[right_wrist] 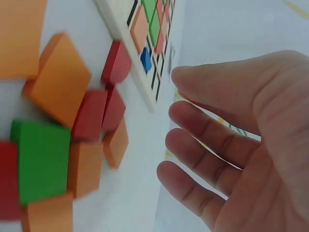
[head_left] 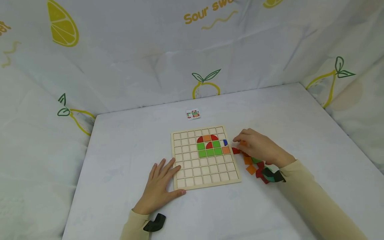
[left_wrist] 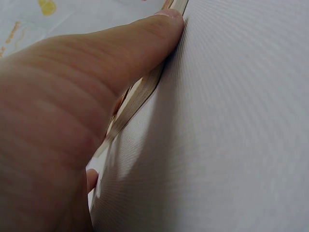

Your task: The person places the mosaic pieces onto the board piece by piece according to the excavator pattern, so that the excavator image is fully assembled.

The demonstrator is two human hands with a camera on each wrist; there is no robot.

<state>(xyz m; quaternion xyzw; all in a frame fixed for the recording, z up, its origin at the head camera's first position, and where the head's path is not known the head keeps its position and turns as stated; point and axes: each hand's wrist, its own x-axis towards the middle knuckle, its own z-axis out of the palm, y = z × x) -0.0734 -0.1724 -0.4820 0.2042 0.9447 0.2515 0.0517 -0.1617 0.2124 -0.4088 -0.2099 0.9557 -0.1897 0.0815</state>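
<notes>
A pale wooden grid board lies on the table. In its upper right squares sit green, red and orange pieces and a small blue piece. My left hand rests at the board's lower left corner, fingers spread over the left edge, thumb touching the front edge. My right hand hovers just right of the board with loosely bent fingers, nothing visible between them. Beneath and beside it lie loose pieces, among them a red rounded piece, an orange square and a green block.
Behind the board lies a small card printed with a coloured pattern. A white cloth with lemon drawings hangs behind and beside the white table. The loose pile partly hides under the right hand and wrist.
</notes>
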